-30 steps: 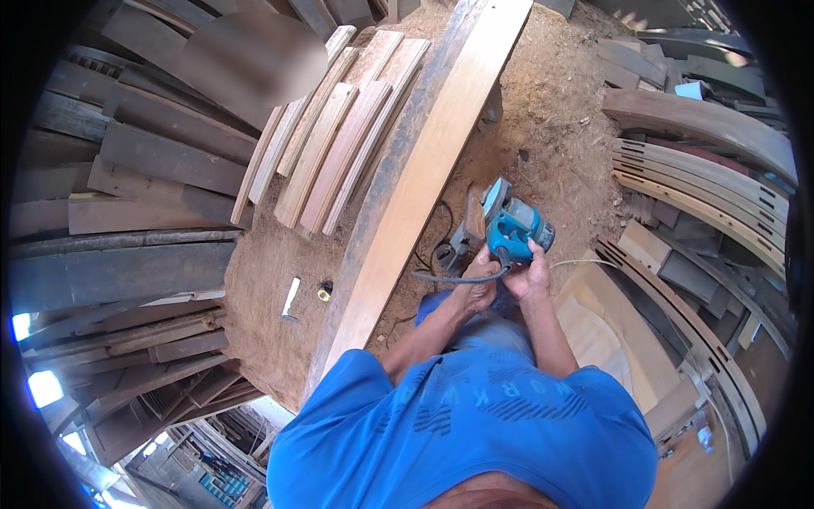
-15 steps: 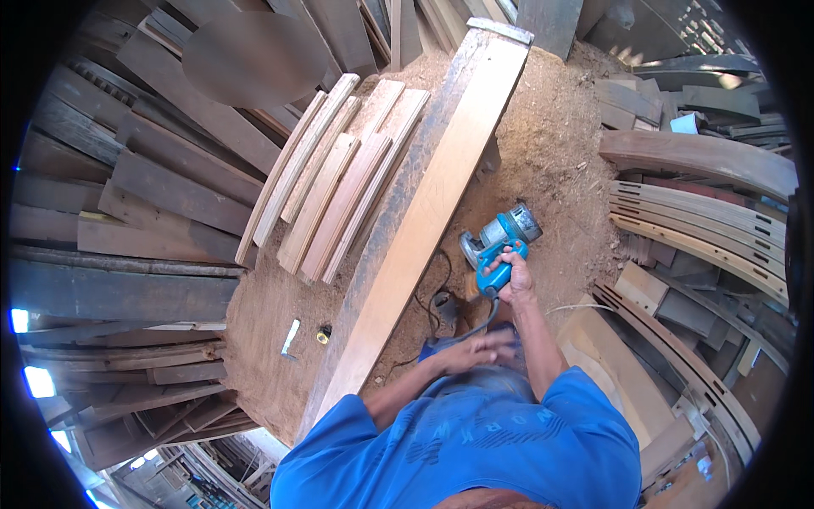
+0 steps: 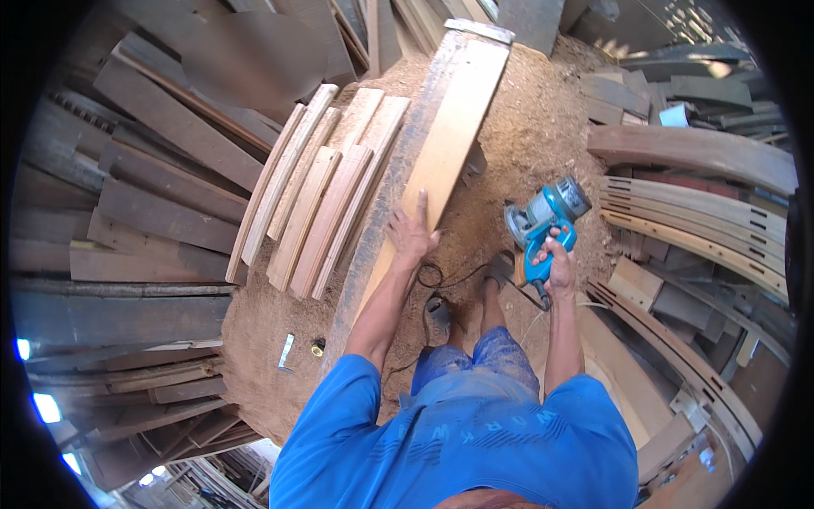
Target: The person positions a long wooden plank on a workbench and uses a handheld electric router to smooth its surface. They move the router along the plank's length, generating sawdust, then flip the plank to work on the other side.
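Note:
My left hand point(image 3: 412, 233) lies on a long pale wooden board point(image 3: 454, 131), its fingers spread. The board rests lengthwise on a dark, worn bench point(image 3: 434, 93). Out to the right, my right hand point(image 3: 560, 265) grips the handle of a blue-and-silver handheld router point(image 3: 543, 212). The router is tilted on its side in the air, apart from the board. Its dark cord point(image 3: 465, 278) runs toward my feet, and part of it is hidden.
Several cut wood strips point(image 3: 326, 212) lie left of the bench. On the sawdust-covered floor point(image 3: 263, 314) are a tape measure point(image 3: 318, 347) and a small white-and-blue item point(image 3: 287, 351). Slotted rails point(image 3: 691, 222) and planks point(image 3: 170, 191) are stacked on both sides.
My left hand has moved from near my waist up and forward onto the board. My right hand has carried the router to the right and slightly forward.

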`<state>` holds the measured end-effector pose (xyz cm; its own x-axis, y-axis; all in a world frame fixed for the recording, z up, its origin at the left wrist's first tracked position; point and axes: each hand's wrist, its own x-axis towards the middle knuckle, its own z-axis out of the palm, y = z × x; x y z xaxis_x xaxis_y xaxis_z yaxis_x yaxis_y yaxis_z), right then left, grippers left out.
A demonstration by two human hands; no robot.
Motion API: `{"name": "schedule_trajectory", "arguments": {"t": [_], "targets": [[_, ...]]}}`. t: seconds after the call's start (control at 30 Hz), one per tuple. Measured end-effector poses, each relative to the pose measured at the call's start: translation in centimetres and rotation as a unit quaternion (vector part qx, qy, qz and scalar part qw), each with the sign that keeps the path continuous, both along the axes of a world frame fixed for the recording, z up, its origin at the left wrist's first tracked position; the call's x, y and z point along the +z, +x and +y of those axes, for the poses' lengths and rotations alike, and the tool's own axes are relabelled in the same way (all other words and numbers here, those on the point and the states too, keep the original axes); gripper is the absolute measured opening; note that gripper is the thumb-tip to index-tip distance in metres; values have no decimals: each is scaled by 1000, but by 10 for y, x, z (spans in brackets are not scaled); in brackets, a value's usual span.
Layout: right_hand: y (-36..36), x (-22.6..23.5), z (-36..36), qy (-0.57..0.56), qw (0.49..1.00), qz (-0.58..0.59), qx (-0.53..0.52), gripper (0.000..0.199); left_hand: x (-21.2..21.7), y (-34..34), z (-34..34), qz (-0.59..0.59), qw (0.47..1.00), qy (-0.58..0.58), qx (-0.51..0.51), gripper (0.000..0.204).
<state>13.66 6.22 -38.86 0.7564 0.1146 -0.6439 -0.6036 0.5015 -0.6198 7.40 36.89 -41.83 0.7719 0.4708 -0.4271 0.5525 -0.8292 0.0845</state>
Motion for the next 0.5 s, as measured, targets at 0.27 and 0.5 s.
{"name": "schedule_trajectory", "arguments": {"t": [0.27,0.5], "targets": [[22,-10,-21,83,994,45,-46,30,-7,-5,8,-35,999,-4,-32,113],[8,-34,-18,25,998,59,10,27,-8,-8,10,-68,997,-11,-33,110]]}}
